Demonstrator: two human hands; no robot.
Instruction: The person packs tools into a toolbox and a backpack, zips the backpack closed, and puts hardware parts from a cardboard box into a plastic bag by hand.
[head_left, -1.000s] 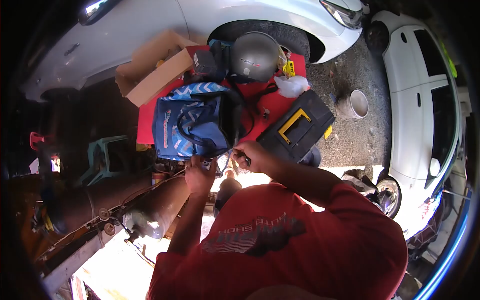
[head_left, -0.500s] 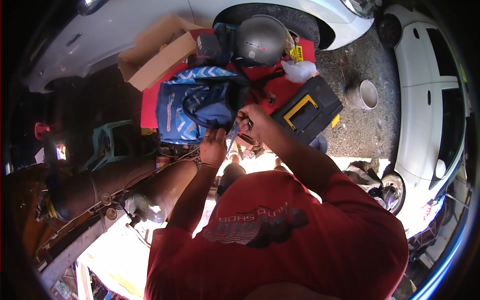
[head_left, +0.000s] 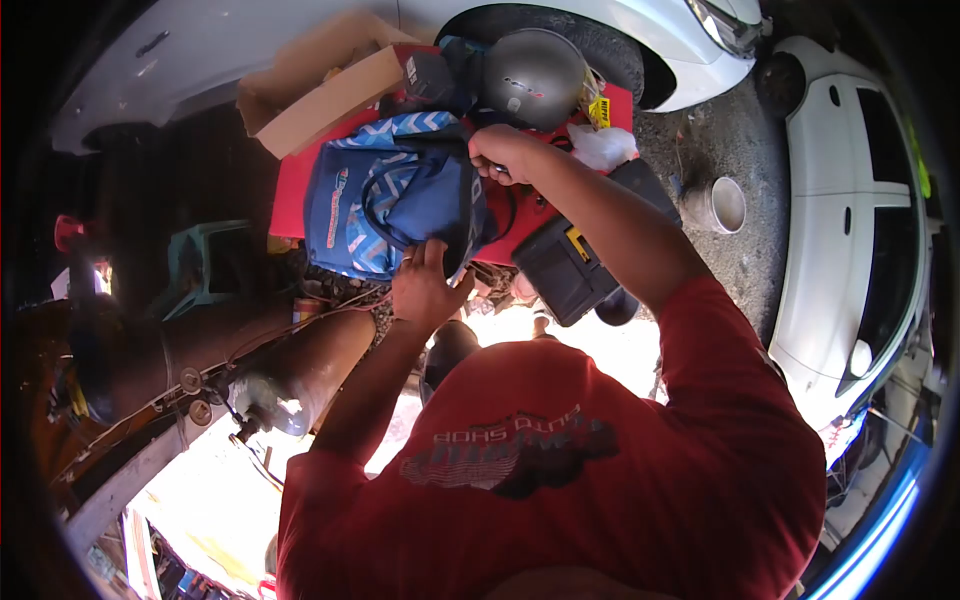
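Observation:
A blue bag (head_left: 345,210) with a zigzag pattern and a dark handle lies on a red surface (head_left: 290,205). My left hand (head_left: 428,288) rests at the bag's near edge, fingertips on its fabric and thumb apart. At the bag's far right corner is my right hand (head_left: 503,156), its fingers curled round a small dark item at the bag's edge, too small to make out; it may be a zipper pull. My right forearm passes over a black toolbox (head_left: 565,280) with a yellow handle.
Behind the bag are an open cardboard box (head_left: 325,100), a small black box (head_left: 428,78) and a grey helmet (head_left: 535,80). A plastic bag (head_left: 603,147) lies to the right, with a white bucket (head_left: 724,205) beyond. Two cars and a large cylinder (head_left: 300,375) flank the area.
My right hand has moved away from me along the bag's right side to its far corner. My left hand has stayed at the near edge, its thumb now spread.

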